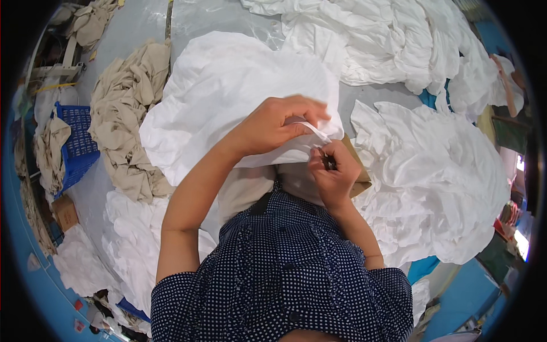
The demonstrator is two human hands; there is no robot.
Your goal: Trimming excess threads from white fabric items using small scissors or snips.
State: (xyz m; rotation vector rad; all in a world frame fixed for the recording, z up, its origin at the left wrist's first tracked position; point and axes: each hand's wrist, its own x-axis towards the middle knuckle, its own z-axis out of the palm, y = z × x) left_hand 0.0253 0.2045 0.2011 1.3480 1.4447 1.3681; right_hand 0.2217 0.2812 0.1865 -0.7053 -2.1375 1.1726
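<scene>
A white cloth piece point(239, 85) lies spread over my lap and the grey surface ahead of me. My left hand point(279, 122) is bent over its near right part, with a narrow folded edge point(316, 132) of the cloth caught by the thumb. The left fingertips are slightly blurred. Close by on the right, my right hand point(337, 171) is closed around a small dark metal tool point(328, 162), perhaps thread snips; the fingers cover most of it. The right thumb and forefinger meet the end of that cloth edge.
Heaps of white cloth point(427, 182) lie at the right and white cloth point(393, 40) at the far right. Beige cloth point(128, 114) is piled on the left, beside a blue plastic basket point(80, 142). Brown cardboard point(360, 171) sits behind my right hand.
</scene>
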